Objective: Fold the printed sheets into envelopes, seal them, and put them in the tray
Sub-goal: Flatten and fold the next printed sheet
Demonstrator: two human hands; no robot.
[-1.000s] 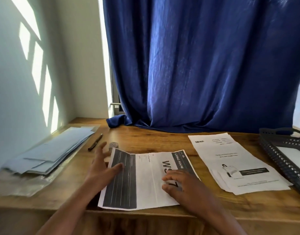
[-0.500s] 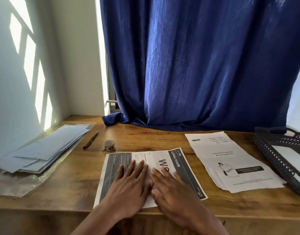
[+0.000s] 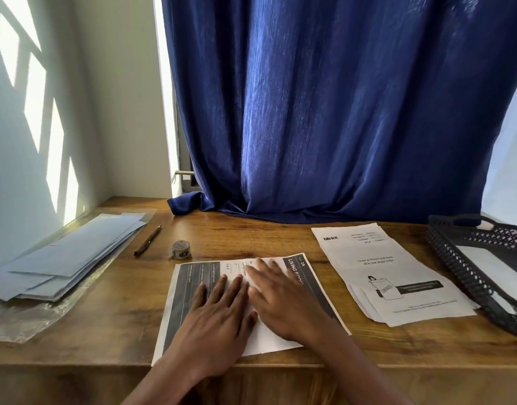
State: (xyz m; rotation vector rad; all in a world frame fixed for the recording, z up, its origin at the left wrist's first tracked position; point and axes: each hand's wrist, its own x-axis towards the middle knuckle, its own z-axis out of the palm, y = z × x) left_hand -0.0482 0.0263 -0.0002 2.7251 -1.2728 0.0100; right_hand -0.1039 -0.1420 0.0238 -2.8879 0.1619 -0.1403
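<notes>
A printed sheet (image 3: 190,290) with dark bands and the words "LIVING ROOM" lies at the desk's front edge. My left hand (image 3: 219,314) lies flat on its middle, fingers straight. Beside it, my right hand (image 3: 280,299) presses flat on the sheet too, fingers spread toward the far edge. A stack of other printed sheets (image 3: 391,273) lies to the right. Pale blue envelopes (image 3: 67,258) are piled at the left. A black mesh tray (image 3: 467,276) stands at the far right with white paper inside.
A pen (image 3: 147,240) and a small roll of tape (image 3: 181,249) lie behind the sheet. Clear plastic wrap (image 3: 26,320) sits under the envelopes. A blue curtain (image 3: 324,112) hangs onto the wooden desk (image 3: 251,238) at the back. A wall stands close on the left.
The sheet's raised left part has been laid flat. Both hands came together on its middle, and my right hand has since slid toward the sheet's far edge.
</notes>
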